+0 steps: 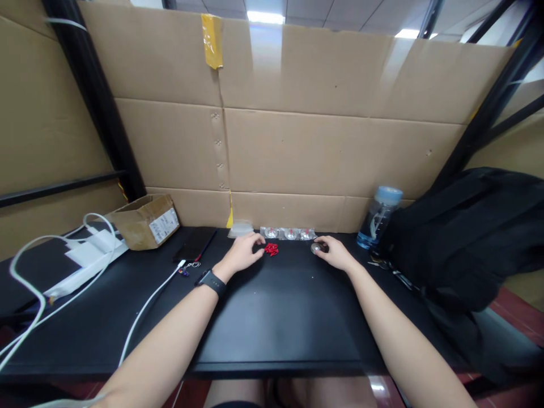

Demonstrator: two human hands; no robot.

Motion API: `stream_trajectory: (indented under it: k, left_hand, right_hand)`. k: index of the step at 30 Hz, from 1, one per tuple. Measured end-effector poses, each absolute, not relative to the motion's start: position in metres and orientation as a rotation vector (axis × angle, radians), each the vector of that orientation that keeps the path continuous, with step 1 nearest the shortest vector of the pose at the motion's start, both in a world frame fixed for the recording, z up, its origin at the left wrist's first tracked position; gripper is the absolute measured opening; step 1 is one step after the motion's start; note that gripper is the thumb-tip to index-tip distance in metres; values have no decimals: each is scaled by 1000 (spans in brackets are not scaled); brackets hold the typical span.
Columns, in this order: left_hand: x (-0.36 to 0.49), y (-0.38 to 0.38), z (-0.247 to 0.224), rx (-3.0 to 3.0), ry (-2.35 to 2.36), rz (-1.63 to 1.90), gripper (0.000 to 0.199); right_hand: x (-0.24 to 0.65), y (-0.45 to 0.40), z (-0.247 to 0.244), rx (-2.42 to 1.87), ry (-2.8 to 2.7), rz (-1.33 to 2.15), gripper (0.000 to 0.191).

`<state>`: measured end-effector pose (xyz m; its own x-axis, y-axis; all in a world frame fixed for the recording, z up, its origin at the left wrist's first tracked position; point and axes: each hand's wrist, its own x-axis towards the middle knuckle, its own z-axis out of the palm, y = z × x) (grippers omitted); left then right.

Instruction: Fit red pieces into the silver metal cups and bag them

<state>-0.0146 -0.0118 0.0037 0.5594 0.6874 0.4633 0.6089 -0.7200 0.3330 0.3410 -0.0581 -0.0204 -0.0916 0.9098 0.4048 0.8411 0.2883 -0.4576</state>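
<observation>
Several small red pieces [271, 249] lie in a pile on the black table [280, 306]. My left hand [245, 252], with a dark watch on its wrist, rests just left of the pile, thumb and fingers apart, nothing between them. To the right of the pile, my right hand [334, 253] holds a small round silvery object [316, 248] between thumb and fingers. Behind the pile, three clear packets [290, 233] with round contents and red marks sit in a row by the cardboard wall. A translucent flat case [241, 229] lies behind my left hand.
At the left are an open cardboard box [147, 222], a white power strip [87, 266] with cables and a dark phone [194, 245]. At the right stand a blue-lidded bottle [379, 218] and a black backpack [463, 238], with keys [378, 262] nearby. Cardboard [289, 153] walls the back.
</observation>
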Motion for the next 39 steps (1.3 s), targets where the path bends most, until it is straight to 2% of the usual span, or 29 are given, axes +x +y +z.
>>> stream_trajectory:
  k: [3, 12, 21, 25, 30, 39]
  left_hand:
    - [4, -25, 3, 2774, 1028, 809, 22]
    - [15, -33, -1, 2866, 1200, 630, 17]
    - [8, -31, -5, 2798, 1123, 667, 12]
    - [4, -28, -9, 2825, 1134, 690, 16]
    - [5, -27, -11, 2866, 1082, 654, 17]
    - [7, -40, 0, 2567, 1137, 895, 17]
  right_hand:
    - [342, -56, -21, -1593, -1953, 154, 28]
    - [340, -55, -15, -1628, -1992, 187, 26]
    - [346, -52, -17, -1679, -1925, 232, 34]
    - [346, -51, -16, -1676, -1914, 203, 35]
    - [338, -57, -9, -1564, -1900, 181, 31]
    - [310, -70, 4, -1324, -1809, 267, 30]
